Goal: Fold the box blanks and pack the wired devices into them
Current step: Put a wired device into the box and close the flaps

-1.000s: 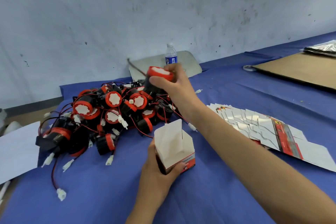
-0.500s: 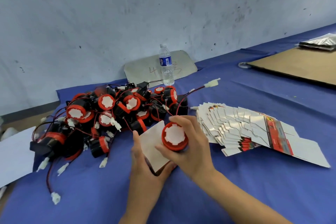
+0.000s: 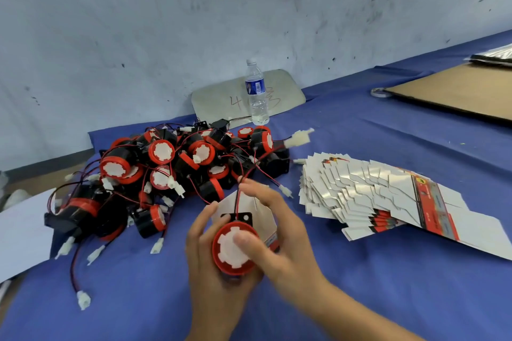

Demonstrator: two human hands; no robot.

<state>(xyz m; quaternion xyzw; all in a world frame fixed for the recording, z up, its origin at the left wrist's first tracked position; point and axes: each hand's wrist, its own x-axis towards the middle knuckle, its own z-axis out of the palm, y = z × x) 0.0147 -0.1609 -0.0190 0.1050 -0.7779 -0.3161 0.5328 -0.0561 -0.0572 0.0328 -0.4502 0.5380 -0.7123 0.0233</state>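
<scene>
A red-and-black round wired device (image 3: 234,249) with a white face sits at the mouth of a folded white box (image 3: 260,216). My left hand (image 3: 210,271) grips the box from below and the left. My right hand (image 3: 279,232) holds the device, thumb on its white face, fingers pinching its red and black wire. That wire runs up to a white connector (image 3: 297,139) in the air. A pile of the same devices (image 3: 166,171) lies on the blue cloth to the left. A fanned stack of flat box blanks (image 3: 374,196) lies to the right.
A water bottle (image 3: 257,94) stands at the back against a grey panel (image 3: 221,99) leaning on the wall. Brown cardboard (image 3: 457,88) lies at the far right. White paper (image 3: 16,232) covers the left edge. Loose connectors (image 3: 83,299) trail from the pile.
My right hand brought the device from above the pile down to the box in my left hand. The device now sits at the box mouth, its wire trailing upward.
</scene>
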